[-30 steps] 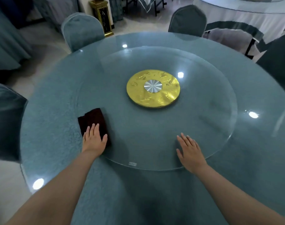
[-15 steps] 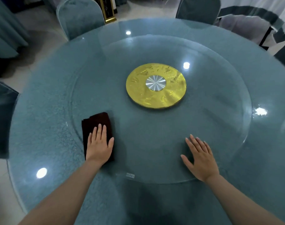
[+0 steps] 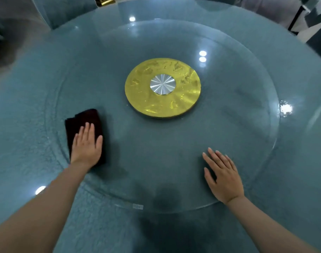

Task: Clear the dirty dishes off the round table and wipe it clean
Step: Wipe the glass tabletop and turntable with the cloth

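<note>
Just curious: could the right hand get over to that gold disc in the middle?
Probably yes. The right hand lies flat on the glass turntable, and only bare glass lies between it and the gold disc.

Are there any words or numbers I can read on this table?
None can be read.
Small sticker at the near rim of the glass turntable: too blurred to read.
Gold disc: embossed patterns, no legible words.
</note>
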### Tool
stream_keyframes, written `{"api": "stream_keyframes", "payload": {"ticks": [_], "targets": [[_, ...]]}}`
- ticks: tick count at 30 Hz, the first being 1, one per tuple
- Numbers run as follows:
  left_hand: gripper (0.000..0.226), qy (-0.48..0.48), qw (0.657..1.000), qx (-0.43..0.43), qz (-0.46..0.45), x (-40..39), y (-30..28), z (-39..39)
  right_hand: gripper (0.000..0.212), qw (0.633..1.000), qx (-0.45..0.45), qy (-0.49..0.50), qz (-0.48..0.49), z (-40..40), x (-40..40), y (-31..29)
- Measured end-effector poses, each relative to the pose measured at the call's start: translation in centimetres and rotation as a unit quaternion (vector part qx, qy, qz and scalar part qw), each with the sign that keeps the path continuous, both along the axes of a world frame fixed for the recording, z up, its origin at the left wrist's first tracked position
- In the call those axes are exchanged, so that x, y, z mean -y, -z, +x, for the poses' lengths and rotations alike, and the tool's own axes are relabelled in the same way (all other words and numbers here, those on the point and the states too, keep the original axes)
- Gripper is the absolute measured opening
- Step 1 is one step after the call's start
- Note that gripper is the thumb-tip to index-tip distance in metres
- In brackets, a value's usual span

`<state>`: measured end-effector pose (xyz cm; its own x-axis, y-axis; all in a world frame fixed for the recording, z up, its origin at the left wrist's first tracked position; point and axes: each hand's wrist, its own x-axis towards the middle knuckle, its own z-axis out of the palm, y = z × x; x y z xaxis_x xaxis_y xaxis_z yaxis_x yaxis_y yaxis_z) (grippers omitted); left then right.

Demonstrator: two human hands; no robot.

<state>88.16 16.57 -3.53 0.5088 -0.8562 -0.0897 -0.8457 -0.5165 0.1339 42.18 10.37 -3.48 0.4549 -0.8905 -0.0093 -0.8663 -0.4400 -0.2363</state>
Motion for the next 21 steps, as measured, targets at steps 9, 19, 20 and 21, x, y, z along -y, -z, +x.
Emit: {"api": "stream_keyframes", "payload": {"ticks": [9, 19, 20, 21], "targets": [[0.068, 0.165, 0.986, -0.001, -0.028, 14.4, -0.5, -12.9, 0.049, 0.999, 0.033, -0.008, -0.018, 0.0, 0.3, 0.4], [0.058, -0.012, 1.000, 0.000, -0.012, 18.1, -1.2, 0.3, 0.048, 1.000, 0.019, -0.010, -0.006, -1.0, 1.0, 0.3], [0.060, -0.059, 0.998, -0.005, -0.003, 18.5, -1.5, 0.8, 0.048, 1.000, 0.013, -0.011, -0.008, -1.0, 1.2, 0.3], [0.061, -0.086, 0.996, -0.014, 0.005, 19.2, -1.8, 0.2, 0.048, 1.000, 0.008, -0.014, -0.010, -0.9, 1.2, 0.3]]}}
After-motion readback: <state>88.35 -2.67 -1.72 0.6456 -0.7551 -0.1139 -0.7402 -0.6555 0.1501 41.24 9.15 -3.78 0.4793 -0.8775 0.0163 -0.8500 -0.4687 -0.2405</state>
